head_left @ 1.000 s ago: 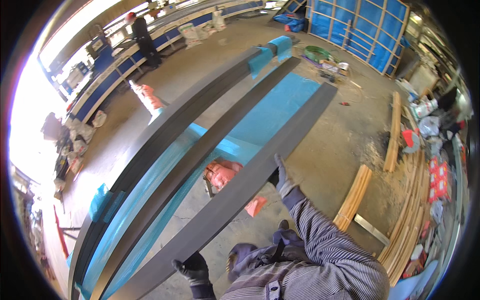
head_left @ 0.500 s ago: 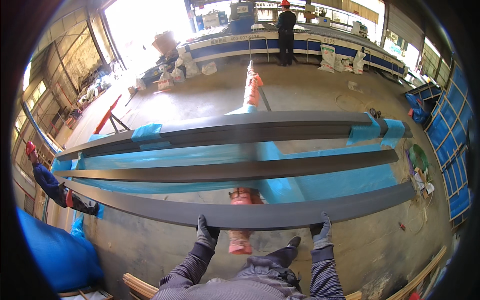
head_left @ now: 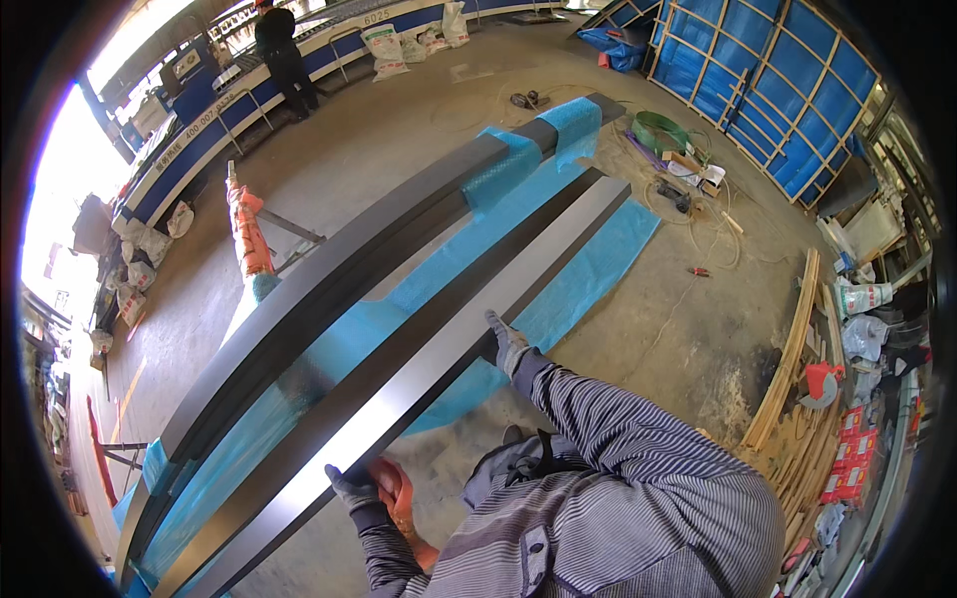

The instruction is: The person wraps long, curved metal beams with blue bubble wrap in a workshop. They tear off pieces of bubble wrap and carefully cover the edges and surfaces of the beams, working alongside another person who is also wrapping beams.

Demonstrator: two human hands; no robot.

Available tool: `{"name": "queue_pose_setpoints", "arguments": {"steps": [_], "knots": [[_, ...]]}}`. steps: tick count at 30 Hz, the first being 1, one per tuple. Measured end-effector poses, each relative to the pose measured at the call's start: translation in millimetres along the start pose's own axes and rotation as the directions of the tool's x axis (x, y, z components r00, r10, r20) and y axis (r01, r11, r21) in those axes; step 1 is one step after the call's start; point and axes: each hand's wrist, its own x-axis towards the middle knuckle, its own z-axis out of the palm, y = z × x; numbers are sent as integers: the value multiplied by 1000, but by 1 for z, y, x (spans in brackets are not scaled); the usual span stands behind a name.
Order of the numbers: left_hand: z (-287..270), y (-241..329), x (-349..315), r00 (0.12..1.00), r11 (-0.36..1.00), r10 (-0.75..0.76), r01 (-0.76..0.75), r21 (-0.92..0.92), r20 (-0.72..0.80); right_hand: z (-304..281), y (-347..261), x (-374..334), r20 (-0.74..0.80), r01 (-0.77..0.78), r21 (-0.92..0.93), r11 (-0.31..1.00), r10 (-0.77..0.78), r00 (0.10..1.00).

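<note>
My left hand [head_left: 352, 490] and right hand [head_left: 510, 345], gloved and well apart, clasp the near edge of a long grey beam [head_left: 454, 331], thumbs on top. It slants beside a dark beam [head_left: 399, 345] beyond my hands. It looks stiff, smooth, probably slippery; wide-spaced edge holds should steady it.

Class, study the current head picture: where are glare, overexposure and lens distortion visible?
Head view: white glare on the near beam, strongest between the left hand and right hand; head view: far left blown out to white, beside the long blue-and-white machine; head view: far beam looks bowed, consistent with fisheye distortion, and corners go black.
</note>
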Motion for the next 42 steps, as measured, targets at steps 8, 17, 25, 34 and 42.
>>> {"name": "queue_pose_setpoints", "arguments": {"steps": [8,17,25,34,42], "knots": [[13,-22,67,985,980,-171,173,-96,36,1,-21,99,136,-97,-25,995,100,986],[53,-84,39,899,692,354,-67,719,-257,-54,-145,119,357,-201,-733,650,618,700],[200,-204,60,537,969,141,98,227,-832,-114,-480,356,121,368,-861,351,-561,819],[333,-318,27,706,986,155,-157,61,-691,-130,-513,467,-1,50,-991,122,-386,923],[440,-486,-6,892,996,-77,84,-3,-446,-187,-549,557,100,109,-993,41,-183,978]]}}
